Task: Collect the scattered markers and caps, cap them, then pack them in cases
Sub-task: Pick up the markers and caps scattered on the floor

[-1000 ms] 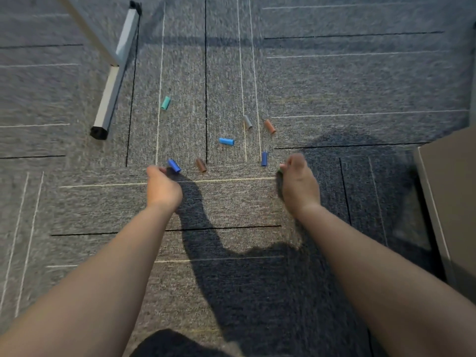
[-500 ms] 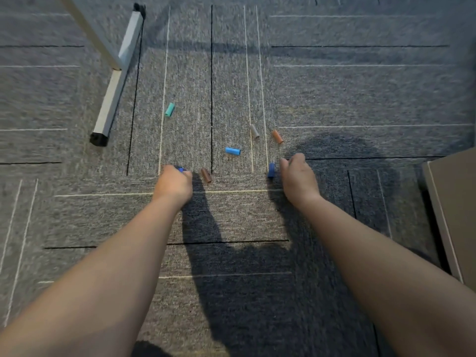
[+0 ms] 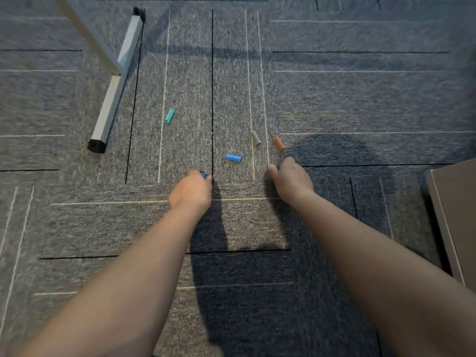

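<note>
The left hand [image 3: 192,191] grips a dark blue cap [image 3: 203,174]; the right hand [image 3: 291,180] I cannot tell; better to pinch low against the carpet [image 3: 334,99], one cap each.

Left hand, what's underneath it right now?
A sliver of a dark blue cap shows at the left hand's curled fingertips. Whatever else lies beneath the palm on the carpet is covered.

Left hand [image 3: 192,190] hides most of 1 blue cap [image 3: 203,174].
</note>
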